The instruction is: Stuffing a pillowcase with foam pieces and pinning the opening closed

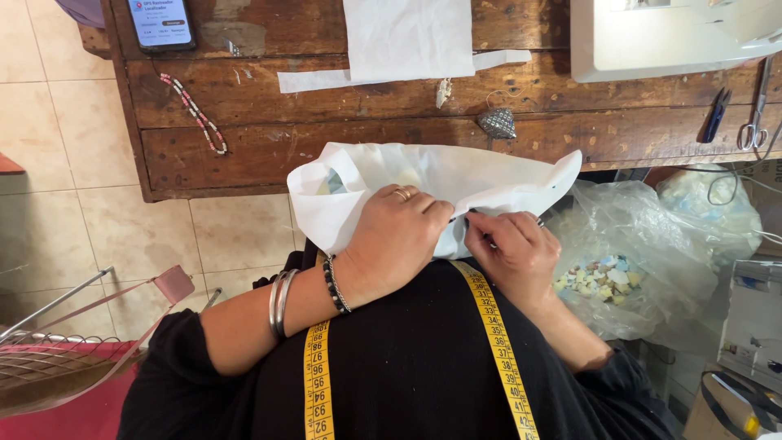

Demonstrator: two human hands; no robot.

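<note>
Both hands' fingers, left hand (397, 236) and right hand (511, 248), pinch white fabric (456, 179) stretched left-right.

Standing on beige floor tiles (57, 147): a worn wooden counter (326, 138), daylight falling evenly across both.

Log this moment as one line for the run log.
left hand: holds white fabric | right hand: pinching fabric edge | tape measure: around neck | wooden table: beyond

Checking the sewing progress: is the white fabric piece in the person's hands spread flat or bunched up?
Bunched up. The white fabric piece billows in loose folds against the body, pinched between the left hand and right hand, off the wooden table.
</note>
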